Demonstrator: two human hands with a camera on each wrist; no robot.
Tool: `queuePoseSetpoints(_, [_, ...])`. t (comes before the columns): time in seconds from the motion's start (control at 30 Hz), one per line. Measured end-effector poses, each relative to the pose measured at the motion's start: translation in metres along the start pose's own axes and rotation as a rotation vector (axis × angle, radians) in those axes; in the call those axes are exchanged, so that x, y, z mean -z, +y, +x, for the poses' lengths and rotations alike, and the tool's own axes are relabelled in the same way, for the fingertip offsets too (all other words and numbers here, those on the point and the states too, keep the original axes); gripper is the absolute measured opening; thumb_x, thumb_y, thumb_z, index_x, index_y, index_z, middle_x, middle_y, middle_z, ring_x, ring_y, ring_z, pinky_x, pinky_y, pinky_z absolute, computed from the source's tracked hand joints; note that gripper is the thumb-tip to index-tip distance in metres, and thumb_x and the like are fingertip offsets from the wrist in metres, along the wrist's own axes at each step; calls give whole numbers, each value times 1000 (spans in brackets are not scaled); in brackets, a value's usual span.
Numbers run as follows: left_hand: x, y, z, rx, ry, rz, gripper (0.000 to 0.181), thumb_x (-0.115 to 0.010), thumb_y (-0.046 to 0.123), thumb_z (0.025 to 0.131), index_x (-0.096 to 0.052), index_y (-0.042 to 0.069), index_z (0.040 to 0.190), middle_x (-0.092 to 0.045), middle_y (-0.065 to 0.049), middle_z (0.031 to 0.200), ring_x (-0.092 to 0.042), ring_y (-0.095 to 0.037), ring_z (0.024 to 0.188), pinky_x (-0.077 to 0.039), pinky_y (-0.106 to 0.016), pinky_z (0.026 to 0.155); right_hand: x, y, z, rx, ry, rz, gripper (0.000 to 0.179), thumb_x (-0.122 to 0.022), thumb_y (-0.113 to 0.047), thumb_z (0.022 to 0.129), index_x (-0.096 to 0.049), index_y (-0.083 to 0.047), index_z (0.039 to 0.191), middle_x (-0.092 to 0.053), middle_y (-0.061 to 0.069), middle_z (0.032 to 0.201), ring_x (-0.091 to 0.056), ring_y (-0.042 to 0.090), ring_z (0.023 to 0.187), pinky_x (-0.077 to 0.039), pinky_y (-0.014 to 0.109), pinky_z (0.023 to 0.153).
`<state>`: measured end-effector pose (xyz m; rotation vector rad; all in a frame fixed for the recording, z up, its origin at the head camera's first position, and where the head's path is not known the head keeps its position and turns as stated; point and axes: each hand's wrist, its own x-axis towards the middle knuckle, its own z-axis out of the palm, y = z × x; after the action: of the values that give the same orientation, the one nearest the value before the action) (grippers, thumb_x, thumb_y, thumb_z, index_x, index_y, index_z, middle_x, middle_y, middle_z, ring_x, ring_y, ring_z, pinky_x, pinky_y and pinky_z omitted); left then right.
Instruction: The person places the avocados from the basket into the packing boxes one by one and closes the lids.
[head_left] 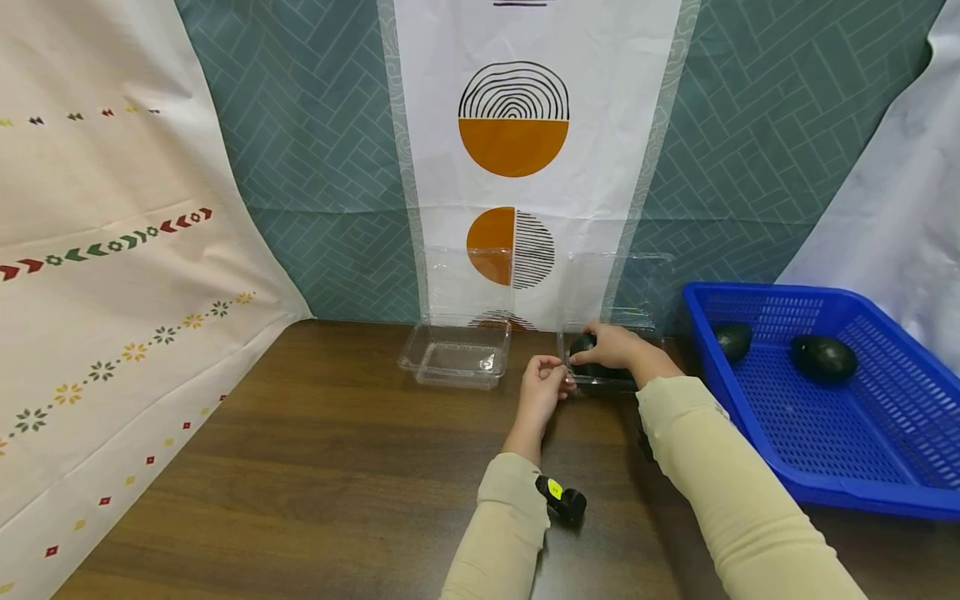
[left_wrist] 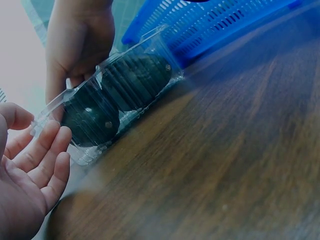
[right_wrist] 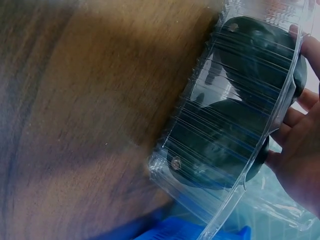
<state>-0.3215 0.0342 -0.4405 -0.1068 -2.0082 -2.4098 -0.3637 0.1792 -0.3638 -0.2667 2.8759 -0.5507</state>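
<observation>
Two dark green avocados (left_wrist: 90,117) lie side by side in a transparent plastic clamshell container (head_left: 618,315), its lid raised at the back. My right hand (head_left: 618,346) reaches in from above and grips the left avocado (head_left: 583,343) between thumb and fingers. At the container's front left corner my left hand (head_left: 542,387) pinches the plastic rim with thumb and fingertips. The right wrist view shows both avocados through the ribbed wall, the right one (right_wrist: 220,142) nearer the blue basket and beside my right fingers.
Left of the hands stands a second transparent clamshell container (head_left: 459,354) with its lid up. A blue plastic basket (head_left: 847,425) holding two avocados (head_left: 823,358) is at the right. Patterned cloths hang behind and to the left of the wooden table (head_left: 322,467).
</observation>
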Motion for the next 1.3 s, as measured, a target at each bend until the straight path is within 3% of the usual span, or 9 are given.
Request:
queuePoseSetpoints(0.23, [0,1,0,10,-5,-5,12,-53,5,88,-51,8,99,-63,-2,69,-65,-15,66,-46,-24,57,0,-4,0,-23,-3,-55,71,-61,-43,85,-38,0,136,-47,25,131,-39,44,122,-11,65,101])
queuePoseSetpoints(0.57, [0,4,-1,-17,-10,-24,13,-54,3,88,-51,5,100,-66,-9,75,-67,-24,72,-47,-24,58,-3,-1,1,5,32,-83,70,-60,-42,86,-38,0,137,-39,27,137,-28,44,129,-4,64,103])
queuePoseSetpoints(0.73, [-1,4,-1,-35,-1,-31,12,-54,1,87,-51,3,99,-65,-7,74,-67,-26,72,-46,-23,57,-3,1,1,20,30,-76,70,-59,-42,87,-37,-1,138,-37,27,138,-27,45,129,-7,63,103])
queuePoseSetpoints(0.87, [-1,2,-1,-54,3,-17,12,-54,0,86,-52,3,98,-65,-10,74,-67,-29,74,-45,-22,56,2,4,-2,53,64,-4,65,-59,-38,89,-38,0,138,-43,28,133,-38,44,122,-26,58,100])
queuePoseSetpoints(0.97, [-1,0,-1,-75,8,-13,12,-54,-2,86,-52,2,97,-65,-14,75,-66,-35,76,-45,-21,55,12,8,-5,72,160,55,57,-57,-35,91,-44,0,133,-48,26,124,-47,40,111,-38,54,92])
queuePoseSetpoints(1.03, [-1,-1,0,-83,13,-15,11,-54,-3,86,-52,1,96,-65,-15,75,-66,-37,77,-44,-21,54,20,10,-9,60,288,82,50,-56,-34,91,-49,-2,128,-47,23,121,-46,39,109,-38,54,90])
queuePoseSetpoints(1.2, [-1,-3,1,-101,22,-35,11,-54,-5,86,-52,-2,96,-62,-18,75,-64,-42,78,-45,-23,55,38,17,-18,-3,689,234,41,-56,-25,91,-47,-5,125,-28,21,127,-26,38,118,-24,53,97])
queuePoseSetpoints(1.3, [0,0,0,-116,31,-43,11,-53,-7,85,-51,-5,96,-61,-23,75,-61,-47,79,-46,-28,57,45,21,-21,-48,797,349,53,-58,-22,90,-35,-6,135,-15,18,136,-15,36,126,-15,53,102])
